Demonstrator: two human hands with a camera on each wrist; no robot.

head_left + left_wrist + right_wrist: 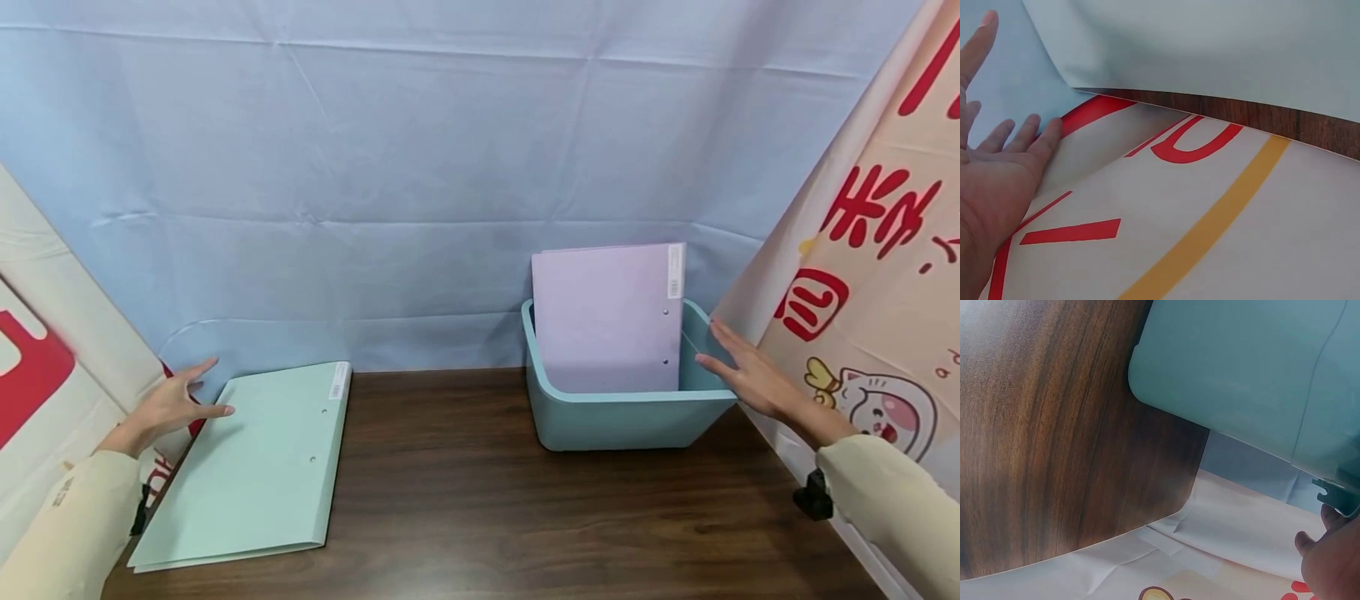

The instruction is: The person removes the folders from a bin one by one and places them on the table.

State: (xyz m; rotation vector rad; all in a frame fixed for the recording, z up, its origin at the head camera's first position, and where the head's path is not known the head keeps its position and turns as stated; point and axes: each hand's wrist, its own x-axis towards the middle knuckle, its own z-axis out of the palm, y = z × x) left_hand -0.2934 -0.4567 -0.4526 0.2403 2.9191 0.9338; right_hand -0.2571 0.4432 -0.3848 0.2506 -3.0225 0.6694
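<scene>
From the head view we are seeing our left hand [168,407] resting with straight, spread fingers at the far left corner of a flat pale green cardboard folder [255,467] lying on the dark wood-grain bench [525,517]. Our right hand [750,377] is laying relaxed, open fingers against the right rim of a teal plastic bin [622,421], where a lilac cardboard folder [603,321] is standing upright. We are judging both folders light, stiff and smooth, best pinched at an edge or along the spine. Each is carrying a small white sticker near its spine, too small to read. A cream banner with red characters and a cartoon cat [877,275] is hanging on the right.

In the left wrist view our fingers [1019,134] are lying flat and spread on a cream sheet with red and yellow strokes [1210,237], holding nothing.

In the right wrist view only our fingertips [1329,550] are showing, just beside the bin's corner.
</scene>
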